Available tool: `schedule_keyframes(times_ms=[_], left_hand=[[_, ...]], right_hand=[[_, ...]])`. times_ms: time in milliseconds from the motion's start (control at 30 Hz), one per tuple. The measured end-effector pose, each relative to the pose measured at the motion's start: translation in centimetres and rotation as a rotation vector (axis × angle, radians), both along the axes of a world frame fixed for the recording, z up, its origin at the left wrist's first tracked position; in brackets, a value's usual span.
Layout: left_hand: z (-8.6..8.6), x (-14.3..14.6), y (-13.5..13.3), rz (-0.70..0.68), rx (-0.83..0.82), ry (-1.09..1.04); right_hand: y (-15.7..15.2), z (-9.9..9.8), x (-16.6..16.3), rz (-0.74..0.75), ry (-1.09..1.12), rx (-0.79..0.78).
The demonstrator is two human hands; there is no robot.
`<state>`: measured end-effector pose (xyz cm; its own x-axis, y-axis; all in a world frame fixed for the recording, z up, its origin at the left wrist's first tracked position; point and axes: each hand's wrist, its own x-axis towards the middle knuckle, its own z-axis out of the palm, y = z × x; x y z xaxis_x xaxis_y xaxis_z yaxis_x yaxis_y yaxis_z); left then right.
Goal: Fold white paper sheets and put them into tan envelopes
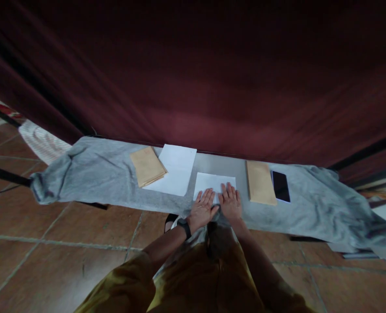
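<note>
A white sheet of paper [212, 179] lies on the grey cloth in front of me; whether it is folded I cannot tell. My left hand [202, 211] rests flat on its near left part, fingers stretched out. Beside it, my right hand [231, 204] presses flat on the near right part, fingers a little apart. Both palms face down and hold nothing. Larger white paper [179, 169] lies to the left, partly under a small pile of brown envelopes [147, 165]. On the right is a thicker brown envelope stack [261, 182].
A dark-screened phone [280, 187] lies right of the brown stack. Wrinkled grey cloth [95, 174] covers the long narrow surface. A dark red curtain-like sheet [206, 87] rises behind its far edge. Brown floor tiles [65, 261] show below.
</note>
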<state>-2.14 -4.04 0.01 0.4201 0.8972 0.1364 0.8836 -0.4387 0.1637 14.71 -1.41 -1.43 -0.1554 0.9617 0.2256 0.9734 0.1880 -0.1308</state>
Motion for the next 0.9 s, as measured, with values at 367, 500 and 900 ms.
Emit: schedule_keyframes(times_ms=[367,500,900], left_hand=[[-0.4,2.2,6.9,0.068,-0.046,-0.009],[-0.5,1.9,8.8,0.074,-0.026,-0.014],[-0.3,-0.3,6.5,-0.019,0.009,-0.003]], right_hand=[[0.4,-0.3,-0.4,-0.011,0.032,0.028],[0.5,-0.4,-0.4,-0.029,0.036,0.034],[0.4,-0.5,-0.5,-0.021,0.055,0.086]])
